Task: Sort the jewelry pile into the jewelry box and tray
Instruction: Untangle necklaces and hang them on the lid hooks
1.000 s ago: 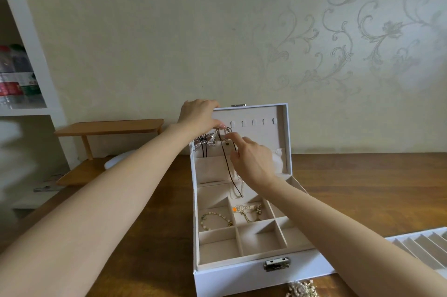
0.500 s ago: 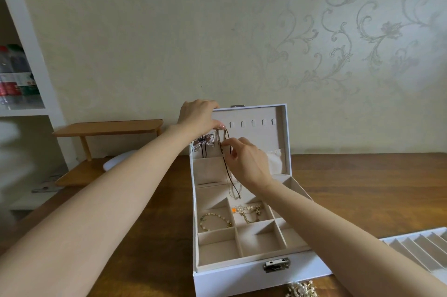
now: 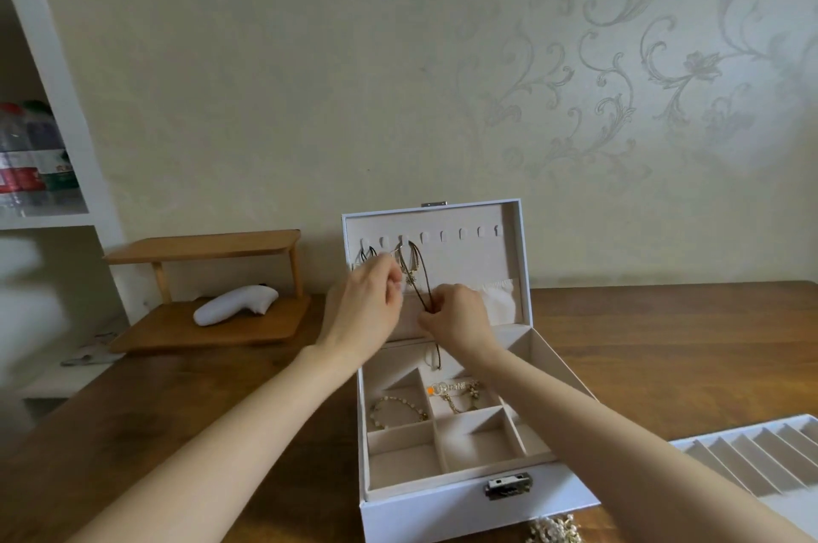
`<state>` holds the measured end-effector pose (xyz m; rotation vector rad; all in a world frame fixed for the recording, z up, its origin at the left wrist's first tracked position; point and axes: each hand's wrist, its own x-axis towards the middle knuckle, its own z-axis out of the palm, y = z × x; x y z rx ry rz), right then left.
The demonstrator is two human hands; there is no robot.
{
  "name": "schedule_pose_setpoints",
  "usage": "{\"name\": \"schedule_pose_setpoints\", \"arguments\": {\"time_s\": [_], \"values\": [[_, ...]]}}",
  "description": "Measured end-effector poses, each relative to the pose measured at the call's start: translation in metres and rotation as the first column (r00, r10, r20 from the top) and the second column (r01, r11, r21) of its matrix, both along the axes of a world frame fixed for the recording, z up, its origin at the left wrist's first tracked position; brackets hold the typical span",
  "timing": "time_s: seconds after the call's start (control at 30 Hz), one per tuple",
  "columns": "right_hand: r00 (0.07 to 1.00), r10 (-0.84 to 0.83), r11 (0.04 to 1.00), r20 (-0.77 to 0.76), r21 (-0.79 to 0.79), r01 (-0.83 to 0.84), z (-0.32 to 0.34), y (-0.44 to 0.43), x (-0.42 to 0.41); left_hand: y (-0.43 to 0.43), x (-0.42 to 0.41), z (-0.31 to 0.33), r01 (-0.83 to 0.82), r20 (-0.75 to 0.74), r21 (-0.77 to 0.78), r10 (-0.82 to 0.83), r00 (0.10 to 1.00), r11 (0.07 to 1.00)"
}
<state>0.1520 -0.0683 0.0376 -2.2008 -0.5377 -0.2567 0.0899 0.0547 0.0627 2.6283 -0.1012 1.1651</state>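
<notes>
Both hands have come down from the hook row since the earlier frame. The left hand (image 3: 367,308) now sits just below the hooks and the right hand (image 3: 458,319) lower, close beside it. The right fingertips pinch the brown cord necklace (image 3: 420,286), which hangs from the third hook (image 3: 403,239) in the raised lid (image 3: 469,263) above both hands. The left fingers are curled beside the cord; whether they hold anything cannot be determined.

Recommended: keep the cord drawn straight down, confirm it seats on the hook, then release gently.

The jewelry box (image 3: 442,516) lies beneath the wrists, with a beaded bracelet (image 3: 398,409) under the left and a gold chain (image 3: 458,394) under the right. The tray (image 3: 752,458), outside the right forearm, shows no jewelry. The pile (image 3: 553,531) lies under the right forearm.
</notes>
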Motion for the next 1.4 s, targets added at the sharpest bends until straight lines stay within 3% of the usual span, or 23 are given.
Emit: {"name": "schedule_pose_setpoints", "arguments": {"time_s": [0.07,0.17,0.23,0.3,0.37,0.43,0.5,0.57,0.7,0.8,0.93,1.07,1.17,1.27,1.4], "values": [[0.996,0.041,0.993,-0.086,0.116,-0.031,0.010,-0.010,0.000,-0.002,0.003,-0.011,0.025,-0.159,0.032,-0.019,0.987,0.999],[0.983,0.098,0.954,-0.158,0.295,-0.048,0.027,-0.027,0.004,-0.008,0.005,-0.013,0.027,-0.275,0.054,-0.011,0.961,0.998],[0.998,-0.005,0.962,0.060,0.274,-0.012,0.035,-0.035,0.013,-0.013,0.005,-0.013,-0.027,-0.319,0.118,0.064,0.945,0.993],[0.931,-0.077,0.988,0.357,0.156,0.022,0.038,-0.038,0.025,-0.015,0.005,-0.012,-0.063,-0.356,0.186,0.127,0.926,0.981],[0.856,0.007,0.999,0.517,-0.041,0.016,0.039,-0.035,0.030,-0.014,0.005,-0.012,-0.046,-0.389,0.181,0.114,0.914,0.982],[0.860,0.146,0.968,0.489,-0.249,-0.022,0.037,-0.026,0.030,-0.011,0.003,-0.013,-0.014,-0.387,0.159,0.075,0.919,0.987],[0.895,0.191,0.945,0.404,-0.322,-0.056,0.031,-0.018,0.028,-0.007,0.001,-0.015,0.022,-0.343,0.141,0.028,0.939,0.990],[0.933,0.171,0.961,0.316,-0.264,-0.087,0.024,-0.011,0.025,-0.005,0.000,-0.017,0.033,-0.266,0.152,0.009,0.964,0.988],[0.966,0.225,0.962,0.124,-0.187,-0.200,0.026,-0.005,0.018,-0.003,0.000,-0.018,0.037,-0.088,0.314,-0.009,0.996,0.949],[0.973,0.228,0.968,0.033,-0.117,-0.223,0.035,-0.009,0.018,-0.002,0.003,-0.018,0.094,-0.115,0.312,-0.060,0.991,0.945],[0.984,0.104,0.994,0.143,0.013,-0.106,0.031,-0.017,0.020,-0.001,0.003,-0.020,0.067,-0.236,0.247,-0.007,0.972,0.967],[0.943,0.186,0.968,0.278,-0.217,-0.127,0.012,-0.021,0.019,-0.003,0.004,-0.018,0.049,-0.241,0.232,0.009,0.970,0.971],[0.924,0.265,0.900,0.276,-0.414,-0.135,0.008,-0.022,0.014,-0.004,0.005,-0.020,0.046,-0.190,0.270,0.006,0.982,0.962],[0.936,0.298,0.872,0.188,-0.451,-0.187,0.012,-0.018,0.008,-0.001,0.010,-0.021,0.074,-0.128,0.333,-0.032,0.991,0.940],[0.931,0.309,0.891,0.193,-0.402,-0.212,0.017,-0.024,0.005,-0.004,0.011,-0.018,0.157,-0.258,0.244,-0.092,0.962,0.957]]}}
